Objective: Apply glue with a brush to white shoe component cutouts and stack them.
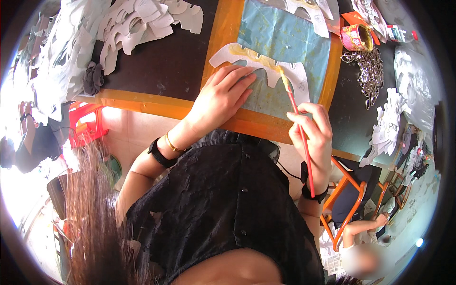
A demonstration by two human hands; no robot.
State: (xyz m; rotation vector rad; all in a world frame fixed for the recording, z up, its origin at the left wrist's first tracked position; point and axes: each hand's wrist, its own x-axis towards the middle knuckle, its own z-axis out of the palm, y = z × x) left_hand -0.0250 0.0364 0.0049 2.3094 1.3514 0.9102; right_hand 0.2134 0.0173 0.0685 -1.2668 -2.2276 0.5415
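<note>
A white cut-out piece (298, 76) with scalloped edges lies on a light blue sheet (304, 42). Yellowish paste is spread along its upper part. My left hand (221, 95) rests on the piece's lower left edge, palm down, fingers stretched and close together, holding nothing. In my right hand (314, 130) is a thin brush with a red handle (305, 142), pinched between thumb and fingers. The brush's paste-coated tip touches the piece right of its middle. Farther back on the sheet, more white cut-out pieces (304, 9) lie partly out of view.
An open paste tin (357, 38) stands at the back right, beside a heap of metal rings (368, 71). Stacked white cut-outs (137, 28) and a dark crumpled cloth (93, 78) lie left. Orange tape (266, 124) borders the sheet. An orange-framed chair (351, 213) and another person are lower right.
</note>
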